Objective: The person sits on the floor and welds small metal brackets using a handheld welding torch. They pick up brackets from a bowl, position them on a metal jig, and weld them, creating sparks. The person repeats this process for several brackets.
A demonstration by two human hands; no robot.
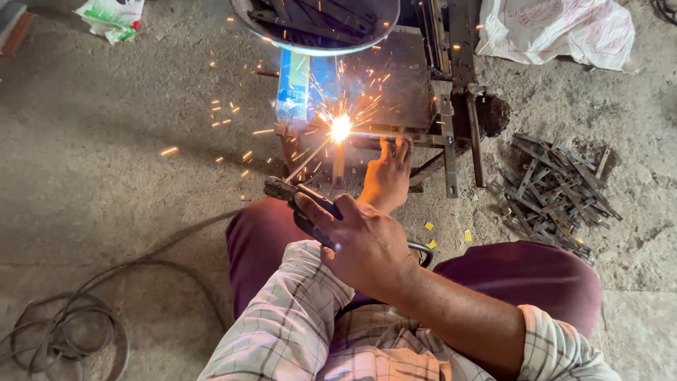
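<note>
We work low over a rough grey concrete floor (pixel 106 141), dusty and pitted, lit from the upper left. Our right hand (pixel 363 240) is closed around the dark electrode holder (pixel 300 201), whose thin welding rod (pixel 310 156) slants up and away from the hand to a bright arc (pixel 340 128); orange sparks scatter over the floor to the hand's left. Beyond the right hand, a bare foot (pixel 386 176) rests with its toes against the metal frame (pixel 437 120), just beside the arc. Our left hand is out of view; a round welding shield (pixel 317 25) hangs at the top edge, well beyond the arc, and we cannot tell what holds it.

A flat blue and pale green package (pixel 300 86) stands upright against the frame, just beyond and left of the arc. A white sack (pixel 557 28) with faint red print lies far beyond the hand to the right. A crumpled white, green and red wrapper (pixel 111 15) lies far off to the upper left. A heap of short metal strips (pixel 557 187) lies right of the hand. Coiled cable (pixel 63 331) lies near us, left of the hand. Small yellow scraps (pixel 430 227) dot the floor just right of the hand.
</note>
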